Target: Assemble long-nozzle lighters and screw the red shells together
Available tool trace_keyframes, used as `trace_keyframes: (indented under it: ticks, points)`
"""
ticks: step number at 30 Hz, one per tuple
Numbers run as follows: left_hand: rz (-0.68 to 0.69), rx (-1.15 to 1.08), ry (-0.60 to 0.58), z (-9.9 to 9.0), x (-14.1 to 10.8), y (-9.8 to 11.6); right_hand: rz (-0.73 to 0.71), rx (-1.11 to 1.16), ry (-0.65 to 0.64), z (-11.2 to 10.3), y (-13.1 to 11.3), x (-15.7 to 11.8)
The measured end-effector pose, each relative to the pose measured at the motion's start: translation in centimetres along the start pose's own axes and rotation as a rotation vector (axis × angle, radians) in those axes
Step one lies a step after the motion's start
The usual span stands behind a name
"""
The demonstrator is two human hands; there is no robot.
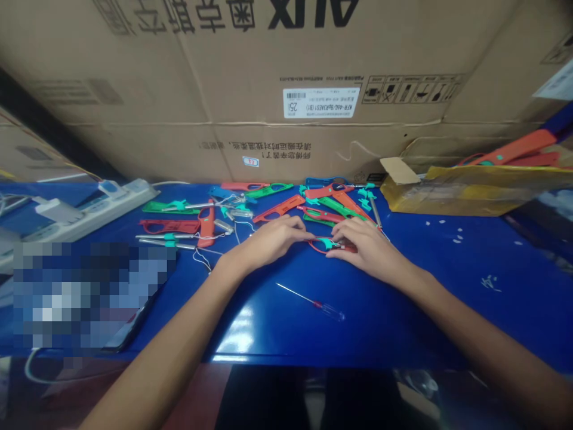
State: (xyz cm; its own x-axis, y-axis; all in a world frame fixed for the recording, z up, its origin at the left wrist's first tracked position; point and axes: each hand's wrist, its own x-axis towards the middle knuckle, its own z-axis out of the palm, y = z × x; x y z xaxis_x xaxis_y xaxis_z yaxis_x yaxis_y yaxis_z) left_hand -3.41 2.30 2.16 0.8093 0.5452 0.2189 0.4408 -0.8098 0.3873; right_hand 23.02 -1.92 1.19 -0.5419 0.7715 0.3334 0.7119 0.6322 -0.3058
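Note:
A red utility lighter casing (319, 246) with a green trigger (330, 243) in its loop lies between my two hands. My right hand (364, 246) grips the casing's right part, which its fingers partly hide. At the left end, the fingers of my left hand (280, 237) are pinched against the casing's rim; any small part in them is hidden. Just beyond my hands are orange casings (280, 208), green casings (342, 208) and metal lighter tubes (375, 212). Nearer to me, a screwdriver (317, 304) with a clear handle lies on the blue table (250, 340).
A yellow-taped carton (447, 194) of orange casings stands at the right. More casings and wired metal tubes (179, 240) lie left. A power strip (101, 209) and a blurred-out device (98, 292) are further left. A large cardboard box (250, 71) walls the back.

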Motion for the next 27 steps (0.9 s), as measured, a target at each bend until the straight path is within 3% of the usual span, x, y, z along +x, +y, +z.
trace_keyframes:
  ticks: [9, 14, 19, 27]
  points:
    - [-0.03, 0.16, -0.053, -0.1, 0.0, 0.7, -0.052, -0.042, -0.035, -0.7, 0.3, -0.2]
    - [-0.032, 0.167, -0.056, -0.1, 0.0, 0.7, -0.071, 0.077, -0.139, -2.6, 1.3, -0.5]
    - [-0.041, 0.13, -0.054, -0.1, 0.0, 0.6, -0.055, 0.058, -0.112, -4.1, 2.3, -1.0]
    - [-0.059, 0.11, -0.066, -0.1, -0.1, 0.5, -0.02, 0.107, -0.096, -3.6, 3.0, -1.0]
